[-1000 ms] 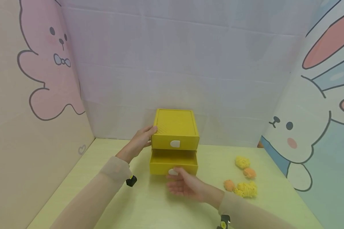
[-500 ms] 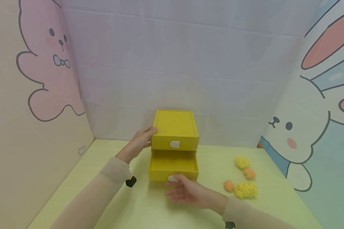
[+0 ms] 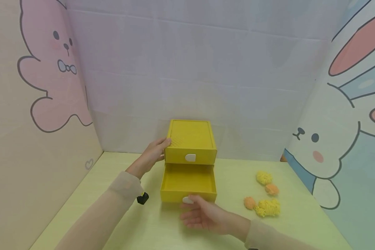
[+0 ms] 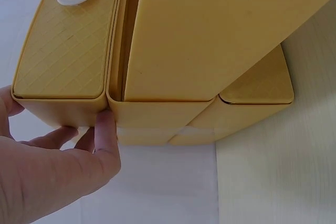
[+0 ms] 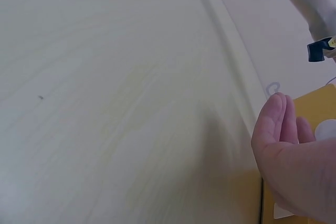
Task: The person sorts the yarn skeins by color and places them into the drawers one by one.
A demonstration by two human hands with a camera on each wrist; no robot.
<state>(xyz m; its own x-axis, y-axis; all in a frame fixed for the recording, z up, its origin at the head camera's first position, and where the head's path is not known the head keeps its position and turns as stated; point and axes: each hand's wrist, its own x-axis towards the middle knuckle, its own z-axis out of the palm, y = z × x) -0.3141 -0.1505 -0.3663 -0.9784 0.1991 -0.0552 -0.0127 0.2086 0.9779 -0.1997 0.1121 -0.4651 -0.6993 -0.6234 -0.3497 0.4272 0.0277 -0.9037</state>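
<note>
So the right hand (image 3: pixel 210 215) has the lower handle (image 3: pixel 187 200), thumb on top of the white tab and fingers curved just under it, so I'd call that grip clamped on the tab. That tab sits on the front of the lower drawer (image 3: pixel 173 197), which sticks out toward the person, right behind the thumb, with its yellow floor on show.

The left hand (image 3: pixel 151 152) is clamped on the yellow cabinet (image 3: pixel 192 135) itself, up and to the left of the right hand's grip. One digit hooks onto the top edge near the front corner, and the other fingertips press the side wall, which the left wrist view shows pretty well. Just right of those fingers is the upper drawer (image 3: pixel 175 155), pushed in, with its own white handle (image 3: pixel 190 157) pretty much straight above the one being pinched.

Off to the right of the right hand, well apart from it, there's a little group on the pale table (image 3: pixel 229 184). Nearest the grip is a small orange clump (image 3: pixel 249 202), touching or almost touching a stringy yellow bundle (image 3: pixel 268 207). Farther back from the hand sit another yellow bundle (image 3: pixel 264 177) and a second orange clump (image 3: pixel 272 189), right up against each other.
</note>
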